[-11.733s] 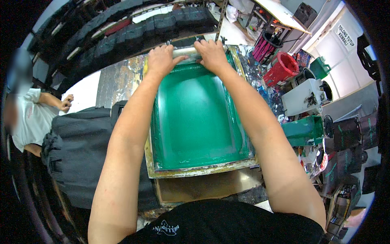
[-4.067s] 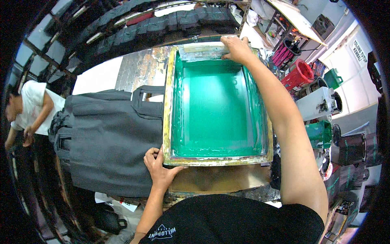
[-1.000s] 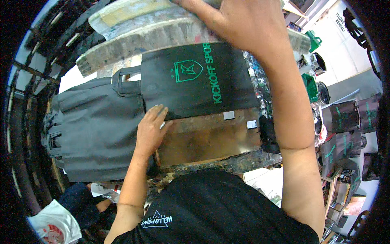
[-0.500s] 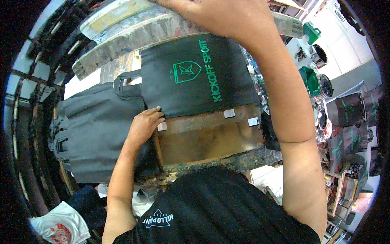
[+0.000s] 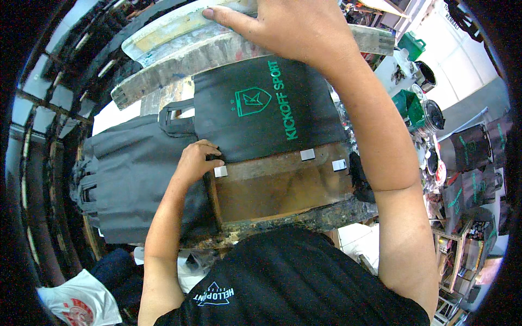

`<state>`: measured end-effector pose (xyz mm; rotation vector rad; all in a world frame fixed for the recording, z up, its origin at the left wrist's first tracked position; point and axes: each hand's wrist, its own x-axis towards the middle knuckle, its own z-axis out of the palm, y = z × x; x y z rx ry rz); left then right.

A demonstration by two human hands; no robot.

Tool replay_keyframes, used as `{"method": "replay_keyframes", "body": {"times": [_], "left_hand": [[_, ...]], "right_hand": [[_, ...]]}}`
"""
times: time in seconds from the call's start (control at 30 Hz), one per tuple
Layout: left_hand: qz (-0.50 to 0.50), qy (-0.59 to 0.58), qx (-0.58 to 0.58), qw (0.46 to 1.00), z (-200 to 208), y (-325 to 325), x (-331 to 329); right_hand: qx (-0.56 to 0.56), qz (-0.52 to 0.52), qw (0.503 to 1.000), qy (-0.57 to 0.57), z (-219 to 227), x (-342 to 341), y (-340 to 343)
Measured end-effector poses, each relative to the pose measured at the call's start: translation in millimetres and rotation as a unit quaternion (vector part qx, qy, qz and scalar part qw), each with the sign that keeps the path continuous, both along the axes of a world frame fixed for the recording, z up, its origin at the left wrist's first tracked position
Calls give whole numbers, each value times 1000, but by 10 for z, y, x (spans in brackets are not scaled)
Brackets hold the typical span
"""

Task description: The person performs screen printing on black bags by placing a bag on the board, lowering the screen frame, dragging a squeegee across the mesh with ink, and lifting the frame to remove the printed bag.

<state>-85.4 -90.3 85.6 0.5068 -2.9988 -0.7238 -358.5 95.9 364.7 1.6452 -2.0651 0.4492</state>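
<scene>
A flat black fabric bag (image 5: 234,130) lies on a brown printing board (image 5: 272,190), with a green shield emblem and green lettering on its upper face. My left hand (image 5: 196,163) is curled at the bag's near left corner, fingers and thumb on its edge. Above the far edge of the bag is a raised, paint-stained screen frame (image 5: 179,76). My right hand (image 5: 304,27) grips this frame from above, thumb stretched to the left; its other fingers are cut off by the picture's upper edge. Small white tabs (image 5: 308,155) sit along the bag's near edge.
More black bags (image 5: 141,174) are piled left of the board, handles showing. Green containers (image 5: 408,106) and paint tubs (image 5: 433,115) stand at the right. Printed black bags (image 5: 470,146) lie farther right. Dark racks (image 5: 32,163) line the left side.
My left hand's fingers have drawn in from lying flat to a curl at the bag's corner. The view has shifted slightly; my right hand stays at the frame.
</scene>
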Motion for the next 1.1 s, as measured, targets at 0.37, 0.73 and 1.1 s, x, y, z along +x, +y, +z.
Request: {"method": "replay_keyframes", "body": {"times": [0.37, 0.73, 1.1], "left_hand": [[-17, -24, 10, 1000, 62, -61, -49], [-77, 75, -218, 970, -333, 238, 186], [-13, 252, -277, 927, 531, 234, -162]], "right_hand": [[53, -58, 997, 21, -44, 1, -50], [-23, 23, 999, -10, -31, -33, -26], [11, -21, 1000, -4, -33, -33, -119]]}}
